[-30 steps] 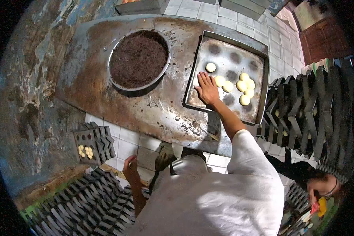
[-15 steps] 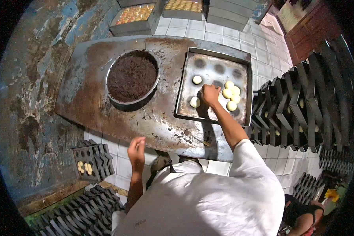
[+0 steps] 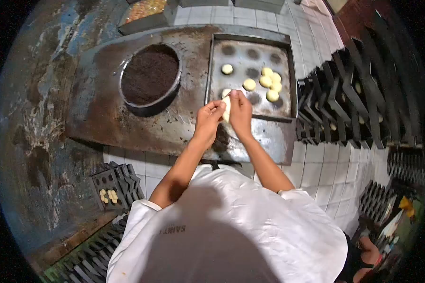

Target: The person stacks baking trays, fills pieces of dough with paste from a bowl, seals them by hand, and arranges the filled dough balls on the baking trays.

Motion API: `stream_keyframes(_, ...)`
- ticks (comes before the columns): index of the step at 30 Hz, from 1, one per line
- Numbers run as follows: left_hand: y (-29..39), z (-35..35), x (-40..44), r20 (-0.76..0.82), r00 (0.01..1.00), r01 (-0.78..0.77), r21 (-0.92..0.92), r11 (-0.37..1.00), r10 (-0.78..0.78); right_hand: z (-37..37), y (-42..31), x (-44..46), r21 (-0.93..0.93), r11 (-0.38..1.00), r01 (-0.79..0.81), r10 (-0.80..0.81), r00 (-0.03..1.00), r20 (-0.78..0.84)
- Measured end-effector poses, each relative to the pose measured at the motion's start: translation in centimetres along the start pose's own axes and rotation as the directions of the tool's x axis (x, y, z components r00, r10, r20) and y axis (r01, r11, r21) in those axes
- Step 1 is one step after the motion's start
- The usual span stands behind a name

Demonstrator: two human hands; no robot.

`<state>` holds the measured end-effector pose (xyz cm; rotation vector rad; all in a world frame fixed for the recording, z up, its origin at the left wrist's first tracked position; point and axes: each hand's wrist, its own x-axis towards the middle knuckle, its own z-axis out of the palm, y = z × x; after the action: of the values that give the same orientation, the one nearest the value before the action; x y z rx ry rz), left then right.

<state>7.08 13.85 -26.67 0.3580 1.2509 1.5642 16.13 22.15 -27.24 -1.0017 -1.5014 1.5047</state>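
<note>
**At the near left corner of the tray [image 3: 241,61], dough [image 3: 227,113] between left hand [image 3: 208,121] and right hand [image 3: 241,113]**

Close together, pinched on the stretched, pale dough from either side. Just beyond, partly hidden, one dough ball [image 3: 225,92] in the tray. Farther in, two single balls [image 3: 249,85], apart from each other; to the right of those, a cluster of five balls [image 3: 275,78]. To the left, on the worn table [image 3: 97,101], a round pan [image 3: 148,110] of dark crumbs [image 3: 151,73]. To the right of the table, dark stacked trays [image 3: 349,101]. At the near left, a second tray [image 3: 107,184] with several pale balls [image 3: 114,195].
</note>
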Motion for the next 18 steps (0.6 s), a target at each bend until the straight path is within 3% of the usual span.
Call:
stream_keyframes(1, -1.1, -0.2, -0.3, 0.008, 1.0, 0.022, -0.001, 1.0, -0.022, 0.4, 1.1, -0.8, -0.042, 0.998, 0.041, -0.044, 0.996, -0.073)
stream_keyframes(2, -1.8, -0.7, -0.6, 0.069, 0.994, 0.096, -0.226, 0.969, -0.083, 0.6, 2.4, -1.4, 0.086, 0.985, -0.15, 0.153, 0.987, -0.039)
stream_keyframes(3, -2.4, -1.6, -1.0, 0.133, 0.983, 0.173, -0.434, 0.884, -0.127, 0.3, 5.4, -1.8, 0.186, 0.906, -0.381, 0.362, 0.923, 0.13)
stream_keyframes(4, -3.0, -2.8, -1.4, 0.164, 0.975, 0.208, -0.421, 0.883, -0.152, 0.1, 5.1, -2.7, 0.422, 0.721, -0.55, 0.475, 0.835, 0.278)
stream_keyframes(5, -3.6, -4.1, -1.9, 0.167, 0.972, 0.22, -0.421, 0.88, -0.162, 0.1, 4.7, -3.7, 0.588, 0.448, -0.673, 0.518, 0.732, 0.444)
stream_keyframes(6, -3.8, -5.1, -2.4, 0.171, 0.972, 0.222, -0.475, 0.851, -0.159, -0.6, 5.1, -4.4, 0.664, 0.228, -0.712, 0.534, 0.662, 0.526)
stream_keyframes(7, -3.8, -5.9, -2.8, 0.171, 0.974, 0.218, -0.531, 0.819, -0.148, -1.5, 7.6, -4.9, 0.66, 0.233, -0.715, 0.538, 0.66, 0.524)
stream_keyframes(8, -2.4, -6.2, -3.6, 0.123, 0.974, 0.225, -0.591, 0.775, -0.189, -2.4, 11.9, -5.5, 0.235, 0.747, -0.622, 0.523, 0.768, 0.37)
stream_keyframes(9, -1.9, -7.6, -3.8, 0.112, 0.976, 0.215, -0.601, 0.769, -0.186, -3.1, 14.2, -6.2, -0.333, 0.896, -0.293, 0.393, 0.873, 0.29)
stream_keyframes(10, -1.3, -9.1, -4.1, 0.133, 0.975, 0.222, -0.636, 0.74, -0.178, -3.7, 13.9, -7.2, -0.72, 0.693, 0.017, 0.247, 0.934, 0.26)
stream_keyframes(11, -0.6, -10.6, -4.3, 0.153, 0.975, 0.224, -0.669, 0.708, -0.164, -4.2, 13.5, -8.2, -0.921, 0.271, 0.281, 0.082, 0.946, 0.313)
stream_keyframes(12, -1.5, -12.1, -4.1, -0.027, 0.981, 0.124, -0.665, 0.736, -0.19, -4.9, 16.0, -8.8, -0.934, 0.232, 0.273, 0.081, 0.951, 0.298)
stream_keyframes(13, -2.0, -13.7, -4.1, -0.055, 0.984, 0.087, -0.679, 0.729, -0.169, -5.5, 18.6, -9.0, -0.941, 0.193, 0.276, 0.073, 0.953, 0.294)
stream_keyframes(15, -1.8, -17.5, -4.3, -0.21, 0.959, 0.065, -0.495, 0.866, -0.192, -5.5, 18.5, -9.0, -0.935, 0.105, 0.338, 0.002, 0.94, 0.34)
stream_keyframes(17, -0.2, -20.7, -4.8, -0.31, 0.923, 0.017, -0.563, 0.826, -0.23, -3.1, 15.1, -8.5, -0.909, 0.228, 0.349, -0.057, 0.937, 0.345)
stream_keyframes(18, 0.5, -22.5, -5.2, -0.381, 0.891, -0.023, -0.581, 0.813, -0.247, -1.2, 11.6, -7.7, -0.896, 0.332, 0.294, 0.107, 0.932, 0.345)
